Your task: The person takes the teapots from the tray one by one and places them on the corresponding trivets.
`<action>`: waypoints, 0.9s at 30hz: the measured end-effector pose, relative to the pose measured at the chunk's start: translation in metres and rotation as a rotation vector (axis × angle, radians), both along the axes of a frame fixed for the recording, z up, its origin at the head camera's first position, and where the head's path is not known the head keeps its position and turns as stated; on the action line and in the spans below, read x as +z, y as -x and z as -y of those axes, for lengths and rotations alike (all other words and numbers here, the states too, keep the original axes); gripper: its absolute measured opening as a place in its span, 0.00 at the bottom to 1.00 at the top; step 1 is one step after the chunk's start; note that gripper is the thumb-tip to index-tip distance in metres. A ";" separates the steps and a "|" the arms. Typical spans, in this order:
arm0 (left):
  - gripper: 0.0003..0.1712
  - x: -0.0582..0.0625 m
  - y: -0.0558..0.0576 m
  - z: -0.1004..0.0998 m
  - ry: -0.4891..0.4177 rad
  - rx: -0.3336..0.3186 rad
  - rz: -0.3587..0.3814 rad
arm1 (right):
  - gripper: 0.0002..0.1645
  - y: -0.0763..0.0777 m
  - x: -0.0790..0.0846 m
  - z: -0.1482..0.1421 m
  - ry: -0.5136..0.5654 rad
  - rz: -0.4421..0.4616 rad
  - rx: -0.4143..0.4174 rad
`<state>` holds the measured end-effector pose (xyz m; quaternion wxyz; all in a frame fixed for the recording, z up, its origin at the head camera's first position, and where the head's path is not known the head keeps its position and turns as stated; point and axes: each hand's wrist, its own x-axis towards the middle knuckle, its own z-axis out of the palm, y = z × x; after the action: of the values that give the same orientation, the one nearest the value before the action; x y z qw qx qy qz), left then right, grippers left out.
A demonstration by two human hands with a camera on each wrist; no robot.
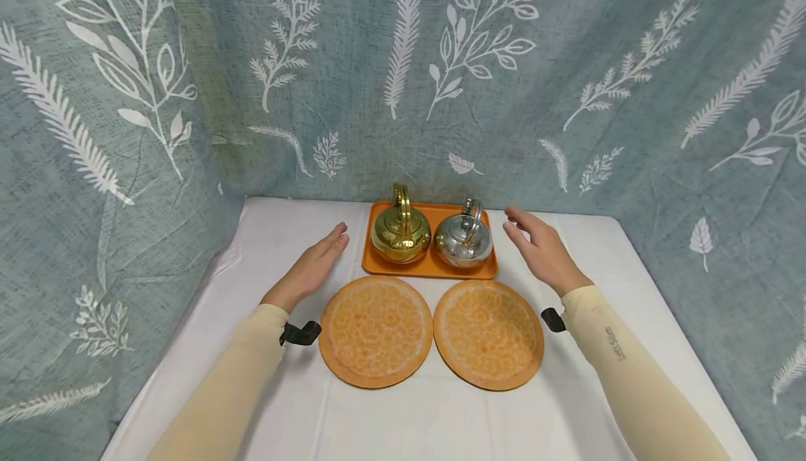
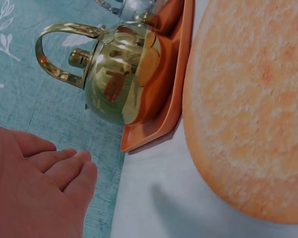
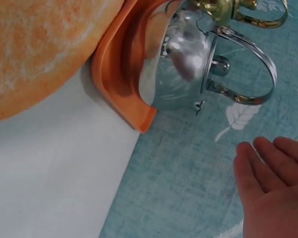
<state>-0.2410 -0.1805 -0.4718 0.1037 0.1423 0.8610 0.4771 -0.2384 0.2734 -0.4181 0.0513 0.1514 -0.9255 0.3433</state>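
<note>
My left hand (image 1: 316, 265) is held just left of an orange tray (image 1: 434, 270), fingers straight, palm turned inward, holding nothing. On that tray stand a gold teapot (image 1: 401, 235) at left and a silver teapot (image 1: 464, 240) at right, each with an arched handle over its lid. Off the tray's right side, my right hand (image 1: 543, 247) is empty too, with fingers extended toward the silver teapot. The left wrist view shows the left hand (image 2: 44, 183) apart from the gold teapot (image 2: 126, 74). In the right wrist view a gap separates the right hand (image 3: 275, 186) from the silver teapot (image 3: 181, 59).
Two round flat bread-patterned mats, a left one (image 1: 376, 331) and a right one (image 1: 488, 335), lie side by side in front of the tray. A white cloth (image 1: 403, 426) covers the table. Blue-green curtains (image 1: 352, 62) with white leaf prints hang behind and at both sides.
</note>
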 end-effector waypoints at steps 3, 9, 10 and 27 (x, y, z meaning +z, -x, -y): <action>0.44 0.000 0.002 -0.002 -0.020 -0.005 0.008 | 0.39 0.005 0.000 0.001 0.010 0.015 -0.003; 0.41 -0.002 0.003 -0.008 -0.142 -0.044 0.055 | 0.41 0.010 -0.001 0.002 0.041 0.052 -0.002; 0.41 -0.003 0.003 -0.008 -0.163 -0.048 0.065 | 0.41 0.011 -0.002 0.002 0.047 0.057 -0.002; 0.47 -0.020 0.009 -0.015 -0.276 -0.062 0.194 | 0.40 0.020 -0.012 0.013 0.100 0.084 -0.012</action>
<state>-0.2504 -0.1655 -0.4918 0.1806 0.1349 0.7685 0.5988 -0.2584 0.2602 -0.4297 0.0220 0.1286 -0.9094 0.3950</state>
